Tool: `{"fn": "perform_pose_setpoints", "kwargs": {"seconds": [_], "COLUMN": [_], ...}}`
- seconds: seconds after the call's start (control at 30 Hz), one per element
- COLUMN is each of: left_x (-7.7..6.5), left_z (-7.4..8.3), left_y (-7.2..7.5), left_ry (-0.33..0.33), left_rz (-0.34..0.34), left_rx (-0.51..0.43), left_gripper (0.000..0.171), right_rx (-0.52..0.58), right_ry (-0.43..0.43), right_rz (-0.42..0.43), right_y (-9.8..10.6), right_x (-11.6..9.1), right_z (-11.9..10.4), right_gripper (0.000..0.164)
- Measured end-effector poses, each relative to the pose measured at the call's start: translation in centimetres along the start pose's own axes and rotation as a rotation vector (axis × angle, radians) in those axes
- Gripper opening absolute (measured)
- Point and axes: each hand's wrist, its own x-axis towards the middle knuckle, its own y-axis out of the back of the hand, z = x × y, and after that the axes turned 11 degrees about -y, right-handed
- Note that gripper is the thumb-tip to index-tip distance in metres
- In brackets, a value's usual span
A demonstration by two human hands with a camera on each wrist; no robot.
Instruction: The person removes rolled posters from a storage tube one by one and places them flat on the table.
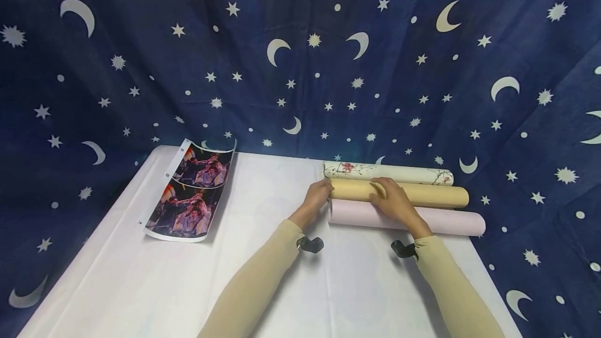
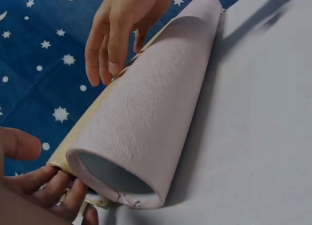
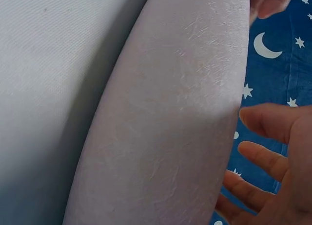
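Three rolls of wallpaper-like sheet lie side by side: a white floral roll (image 1: 394,173) at the back, a yellow roll (image 1: 432,195) in the middle and a pale pink textured roll (image 1: 436,219) in front. My left hand (image 1: 317,200) is at the yellow roll's left end, its fingertips touching the rim; the left wrist view shows its thumb (image 2: 22,143) standing apart. Over the yellow roll's middle, my right hand (image 1: 392,202) arches with fingers spread. In the right wrist view, the pink roll (image 3: 161,113) hides the yellow one.
A printed sheet (image 1: 190,192) with two matching pictures and curled edges lies at the left of the white-covered table (image 1: 263,192). A dark blue curtain (image 1: 300,40) with moons and stars hangs right behind the rolls. Black wrist mounts (image 1: 311,245) stick out from the sleeves.
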Motion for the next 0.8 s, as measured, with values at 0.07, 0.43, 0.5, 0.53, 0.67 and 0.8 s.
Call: {"fn": "perform_pose_setpoints", "kwargs": {"seconds": [0.07, 0.43, 0.5, 0.53, 0.67, 0.8], "left_x": [-0.1, -1.2, -1.6, -1.8, -2.3, -2.6], "left_z": [0.2, 3.3, 4.0, 4.3, 5.5, 6.1], "left_y": [-0.1, -1.2, -1.4, -1.5, -2.0, -2.3], "left_ry": [-0.027, -0.164, -0.186, -0.198, -0.234, -0.252], "left_rz": [0.007, -0.005, -0.009, -0.006, -0.01, -0.031], "left_rx": [-0.001, 0.005, -0.002, 0.003, -0.01, -0.036], "left_gripper": [0.047, 0.038, 0.037, 0.036, 0.033, 0.034], "right_rx": [-0.011, -0.085, -0.094, -0.095, -0.115, -0.144], "right_ry": [0.012, 0.006, 0.019, 0.025, 0.079, 0.157], "right_rz": [0.025, 0.103, 0.125, 0.133, 0.177, 0.227], "right_y": [0.0, 1.5, 1.6, 1.7, 2.0, 2.1], "right_x": [-0.1, -0.5, -0.5, -0.5, -0.3, -0.2], "right_z": [-0.1, 0.8, 1.2, 1.4, 2.3, 3.3], "right_gripper": [0.054, 0.073, 0.076, 0.078, 0.084, 0.088]}}
